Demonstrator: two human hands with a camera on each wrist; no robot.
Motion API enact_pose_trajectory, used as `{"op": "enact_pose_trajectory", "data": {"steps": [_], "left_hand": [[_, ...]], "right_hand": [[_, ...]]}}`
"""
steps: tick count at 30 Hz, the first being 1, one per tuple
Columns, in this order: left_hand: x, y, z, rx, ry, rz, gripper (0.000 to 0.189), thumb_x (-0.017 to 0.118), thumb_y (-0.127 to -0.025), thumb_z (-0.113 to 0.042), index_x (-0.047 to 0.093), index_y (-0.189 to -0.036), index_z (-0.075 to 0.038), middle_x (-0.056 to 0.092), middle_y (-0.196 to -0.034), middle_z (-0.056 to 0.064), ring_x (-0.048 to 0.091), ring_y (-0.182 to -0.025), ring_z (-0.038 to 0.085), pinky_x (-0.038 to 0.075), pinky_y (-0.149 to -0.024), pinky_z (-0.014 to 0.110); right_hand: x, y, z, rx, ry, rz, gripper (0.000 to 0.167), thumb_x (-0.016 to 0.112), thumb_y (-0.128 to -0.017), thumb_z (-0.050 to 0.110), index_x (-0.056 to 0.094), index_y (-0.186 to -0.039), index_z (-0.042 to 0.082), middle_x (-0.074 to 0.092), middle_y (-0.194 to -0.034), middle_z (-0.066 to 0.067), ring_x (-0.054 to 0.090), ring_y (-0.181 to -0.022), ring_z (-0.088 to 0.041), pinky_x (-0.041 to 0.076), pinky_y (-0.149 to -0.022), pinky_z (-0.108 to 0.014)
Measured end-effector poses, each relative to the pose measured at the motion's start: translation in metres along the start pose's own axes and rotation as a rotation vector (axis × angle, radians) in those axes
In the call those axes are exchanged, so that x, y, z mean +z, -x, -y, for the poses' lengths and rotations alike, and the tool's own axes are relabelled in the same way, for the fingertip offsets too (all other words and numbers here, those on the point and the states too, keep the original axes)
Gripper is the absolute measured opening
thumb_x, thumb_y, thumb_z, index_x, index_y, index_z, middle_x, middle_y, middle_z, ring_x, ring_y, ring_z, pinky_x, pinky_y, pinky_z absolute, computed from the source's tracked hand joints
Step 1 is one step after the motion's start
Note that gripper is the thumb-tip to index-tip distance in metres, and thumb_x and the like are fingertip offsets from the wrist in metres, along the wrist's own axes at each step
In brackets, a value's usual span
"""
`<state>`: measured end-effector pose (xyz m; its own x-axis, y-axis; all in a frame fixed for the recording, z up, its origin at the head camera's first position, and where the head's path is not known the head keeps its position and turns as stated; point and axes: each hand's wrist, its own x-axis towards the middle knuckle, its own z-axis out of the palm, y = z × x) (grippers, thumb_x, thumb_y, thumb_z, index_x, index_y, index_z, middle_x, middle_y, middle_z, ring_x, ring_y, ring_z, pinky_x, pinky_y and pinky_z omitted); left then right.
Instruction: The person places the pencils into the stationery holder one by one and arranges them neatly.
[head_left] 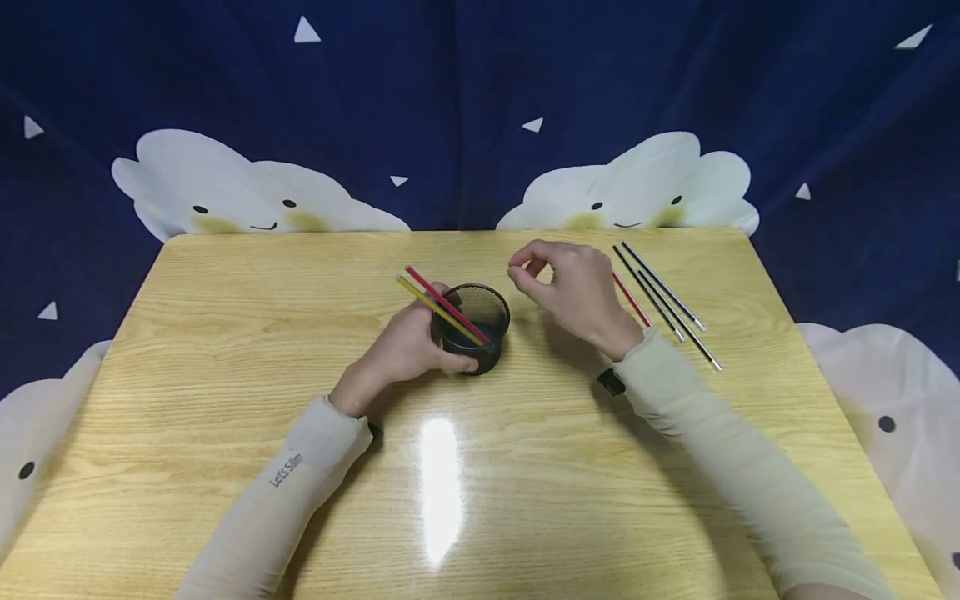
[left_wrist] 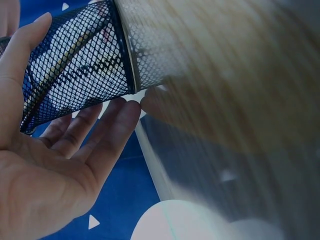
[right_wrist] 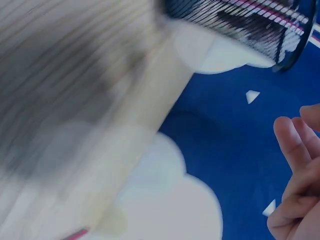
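A black mesh pen cup [head_left: 489,358] stands on the wooden table, tipped slightly. My left hand [head_left: 408,342] grips its side, with the thumb on the near side and fingers around the far side; the left wrist view shows the mesh wall [left_wrist: 80,65] between them. Inside the cup, a red pencil [head_left: 431,287] and a yellow pencil [head_left: 416,289] lean out over the left rim. To the right of the cup, my right hand [head_left: 573,287] hovers above the table with bent, loose fingers and holds nothing.
Right of my right hand lie a red pencil [head_left: 632,298], partly hidden by it, two black pencils [head_left: 679,320] and a dark blue pencil [head_left: 663,286], roughly side by side. A navy curtain [head_left: 457,108] with white clouds hangs behind the table's far edge.
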<state>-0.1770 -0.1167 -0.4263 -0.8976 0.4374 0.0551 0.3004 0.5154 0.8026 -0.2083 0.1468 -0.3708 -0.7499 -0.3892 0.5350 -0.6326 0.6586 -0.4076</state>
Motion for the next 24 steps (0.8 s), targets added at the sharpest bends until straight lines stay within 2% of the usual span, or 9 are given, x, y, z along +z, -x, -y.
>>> {"op": "enact_pose_trajectory", "data": {"steps": [5, 9, 18, 24], "left_hand": [[0.0, 0.002, 0.0, -0.014, -0.01, 0.003, 0.086, 0.106, -0.07, -0.027, 0.056, -0.137, -0.007, 0.066, -0.117, 0.006, 0.06, -0.099, 0.027, 0.048, -0.092, 0.044], [0.0, 0.001, 0.001, -0.019, -0.013, 0.004, 0.085, 0.106, -0.069, -0.028, 0.055, -0.136, -0.009, 0.066, -0.117, 0.006, 0.06, -0.099, 0.027, 0.049, -0.091, 0.044], [0.001, 0.002, 0.001, -0.023, -0.014, 0.007, 0.087, 0.106, -0.07, -0.027, 0.056, -0.138, -0.004, 0.065, -0.115, 0.006, 0.059, -0.094, 0.027, 0.049, -0.09, 0.044], [0.001, 0.001, 0.001, -0.012, -0.008, 0.008, 0.086, 0.105, -0.069, -0.027, 0.056, -0.137, -0.006, 0.065, -0.12, 0.006, 0.062, -0.107, 0.027, 0.05, -0.098, 0.046]], "right_hand": [[-0.012, 0.012, -0.027, 0.09, 0.08, 0.056, 0.011, 0.077, -0.1, 0.024, 0.083, -0.098, 0.014, 0.077, -0.081, 0.001, 0.049, -0.05, -0.01, 0.039, -0.054, -0.039], [-0.02, 0.023, -0.049, 0.149, 0.135, 0.105, 0.012, 0.076, -0.102, 0.023, 0.082, -0.1, 0.013, 0.077, -0.084, -0.002, 0.052, -0.053, -0.014, 0.041, -0.056, -0.042], [-0.036, 0.046, -0.094, 0.223, 0.261, 0.185, 0.011, 0.073, -0.102, 0.02, 0.081, -0.102, 0.011, 0.076, -0.084, -0.005, 0.058, -0.06, -0.021, 0.042, -0.053, -0.043], [-0.046, 0.055, -0.115, 0.286, 0.315, 0.22, 0.013, 0.075, -0.102, 0.02, 0.079, -0.103, 0.008, 0.073, -0.08, -0.006, 0.061, -0.06, -0.025, 0.042, -0.051, -0.045]]}}
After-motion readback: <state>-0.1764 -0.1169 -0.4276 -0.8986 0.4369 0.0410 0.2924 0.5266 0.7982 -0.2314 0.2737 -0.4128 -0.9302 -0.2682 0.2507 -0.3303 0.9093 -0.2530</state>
